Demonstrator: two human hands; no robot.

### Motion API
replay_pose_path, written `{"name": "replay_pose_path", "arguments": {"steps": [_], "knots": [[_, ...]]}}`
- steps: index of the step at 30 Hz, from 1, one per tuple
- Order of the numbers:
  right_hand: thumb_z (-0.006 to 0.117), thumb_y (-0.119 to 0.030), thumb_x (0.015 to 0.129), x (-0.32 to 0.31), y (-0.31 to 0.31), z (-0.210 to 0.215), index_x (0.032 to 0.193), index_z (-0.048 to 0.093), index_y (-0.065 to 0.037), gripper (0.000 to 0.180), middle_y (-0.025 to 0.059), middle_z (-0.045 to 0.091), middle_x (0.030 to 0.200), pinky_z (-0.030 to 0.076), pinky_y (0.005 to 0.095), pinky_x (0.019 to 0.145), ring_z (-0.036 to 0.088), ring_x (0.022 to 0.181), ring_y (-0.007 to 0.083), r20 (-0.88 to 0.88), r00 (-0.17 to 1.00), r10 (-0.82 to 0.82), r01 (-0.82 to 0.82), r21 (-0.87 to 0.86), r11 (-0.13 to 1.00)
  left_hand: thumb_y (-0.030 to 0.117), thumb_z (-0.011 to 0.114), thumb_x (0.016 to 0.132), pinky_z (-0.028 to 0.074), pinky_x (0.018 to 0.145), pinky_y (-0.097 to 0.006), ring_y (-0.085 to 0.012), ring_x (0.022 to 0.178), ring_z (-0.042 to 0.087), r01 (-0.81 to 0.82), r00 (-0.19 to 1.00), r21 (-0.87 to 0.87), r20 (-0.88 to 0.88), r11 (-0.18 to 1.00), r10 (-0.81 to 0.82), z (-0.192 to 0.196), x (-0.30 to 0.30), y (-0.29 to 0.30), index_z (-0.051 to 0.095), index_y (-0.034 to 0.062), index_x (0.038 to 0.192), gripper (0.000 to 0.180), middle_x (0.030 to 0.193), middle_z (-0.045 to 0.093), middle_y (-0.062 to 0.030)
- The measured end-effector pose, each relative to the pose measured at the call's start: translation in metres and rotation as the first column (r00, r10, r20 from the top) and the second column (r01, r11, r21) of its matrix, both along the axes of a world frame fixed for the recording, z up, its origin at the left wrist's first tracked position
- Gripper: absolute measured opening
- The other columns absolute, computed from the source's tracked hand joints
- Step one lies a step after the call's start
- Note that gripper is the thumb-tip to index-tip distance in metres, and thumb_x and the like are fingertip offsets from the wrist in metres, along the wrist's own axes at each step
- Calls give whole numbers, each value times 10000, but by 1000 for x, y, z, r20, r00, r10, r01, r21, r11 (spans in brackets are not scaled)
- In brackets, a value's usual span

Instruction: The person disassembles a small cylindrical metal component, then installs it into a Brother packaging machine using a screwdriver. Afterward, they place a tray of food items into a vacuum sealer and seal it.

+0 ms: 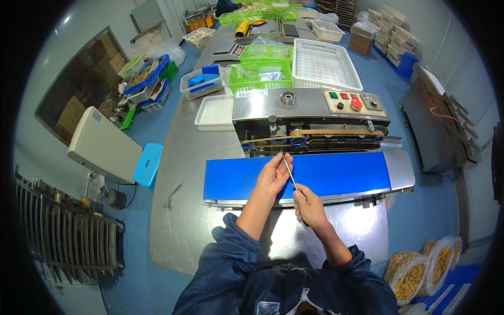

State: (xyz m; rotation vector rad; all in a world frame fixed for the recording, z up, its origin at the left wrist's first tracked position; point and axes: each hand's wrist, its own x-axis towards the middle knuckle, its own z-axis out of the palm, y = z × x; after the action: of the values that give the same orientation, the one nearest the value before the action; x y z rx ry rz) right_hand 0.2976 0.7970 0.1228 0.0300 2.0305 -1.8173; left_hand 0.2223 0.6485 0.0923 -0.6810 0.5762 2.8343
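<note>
A screwdriver (291, 175) with a long thin metal shaft slants between my hands above the blue conveyor belt (341, 170). My right hand (311, 207) is closed round its handle, whose dark end peeks out below. Palm up, my left hand (272, 176) has its fingers curled together at the tip of the shaft. Whether a small part also sits between those fingertips, I cannot tell. Just beyond them stands a band sealing machine (310, 105), its front open on blue wheels and a brown belt. A control panel (352, 102) with coloured buttons and a knob is on its top right.
Beyond the machine are a white crate (353, 79), green baskets (236, 84), a tub with blue pieces (187, 90) and a white tray (202, 119). A thin metal tool (173, 195) lies on the steel table (173, 236). Filled bags (404, 273) stand right; a blue stool (148, 165) stands left.
</note>
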Motion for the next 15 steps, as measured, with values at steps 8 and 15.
{"name": "replay_pose_path", "arguments": {"steps": [8,15], "knots": [[456,-196,937,-4,-10,1,1185,514,-22,308,9,504,633,403,217,427,480,480,74,31,999,14,-13,-32,999,126,568,880,526,703,-315,-180,816,639,-77,996,-31,-37,997,75,-16,-6,-3,556,35,936,107,851,638,-71],[437,-202,946,-19,-25,0,1140,531,-20,283,18,507,622,406,230,419,484,473,86,62,998,-9,18,-136,991,84,562,876,557,743,-319,-201,828,639,-224,974,27,-29,974,225,-23,-26,1,539,8,920,91,844,626,-107]]}}
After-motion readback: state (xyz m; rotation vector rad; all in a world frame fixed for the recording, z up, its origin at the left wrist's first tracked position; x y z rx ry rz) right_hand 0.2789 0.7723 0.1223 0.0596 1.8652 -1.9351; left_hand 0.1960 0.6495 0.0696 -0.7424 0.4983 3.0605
